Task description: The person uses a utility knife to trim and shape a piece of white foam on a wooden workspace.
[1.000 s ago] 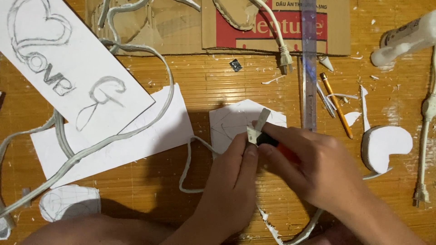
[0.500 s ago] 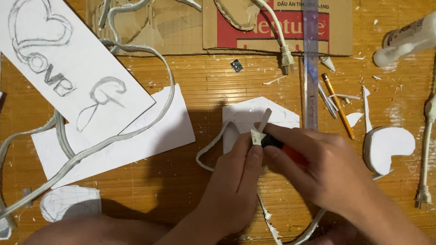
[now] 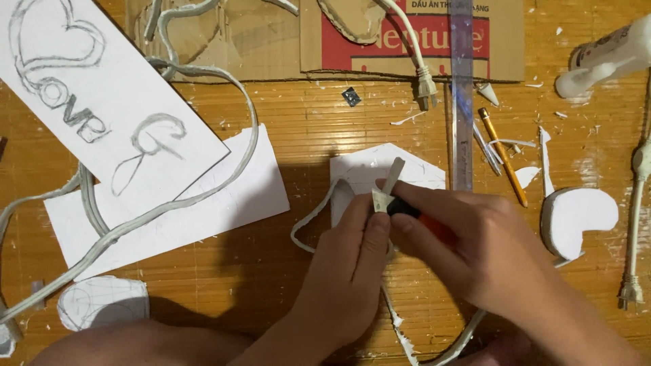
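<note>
A white foam piece point(image 3: 413, 173) with an angled top lies on the wooden table point(image 3: 325, 129). My left hand point(image 3: 349, 271) pinches its near edge right beside the blade. My right hand point(image 3: 475, 254) grips a utility knife point(image 3: 392, 179) with a red and black handle. Its grey blade points up and away over the foam. A thin trimmed foam strip point(image 3: 306, 224) curls off the piece's left side and runs under my hands.
A sketched white board point(image 3: 102, 102) and a white sheet point(image 3: 224, 203) lie at left, crossed by a white cable point(image 3: 234, 156). Cardboard point(image 3: 285, 41) is at the back. A ruler point(image 3: 462, 115), pencil point(image 3: 502, 156), glue bottle point(image 3: 610, 54) and cut foam shape point(image 3: 576, 217) sit at right.
The foam piece and both hands have shifted slightly to the right. The trimmed strip on the left has pulled further away from the piece.
</note>
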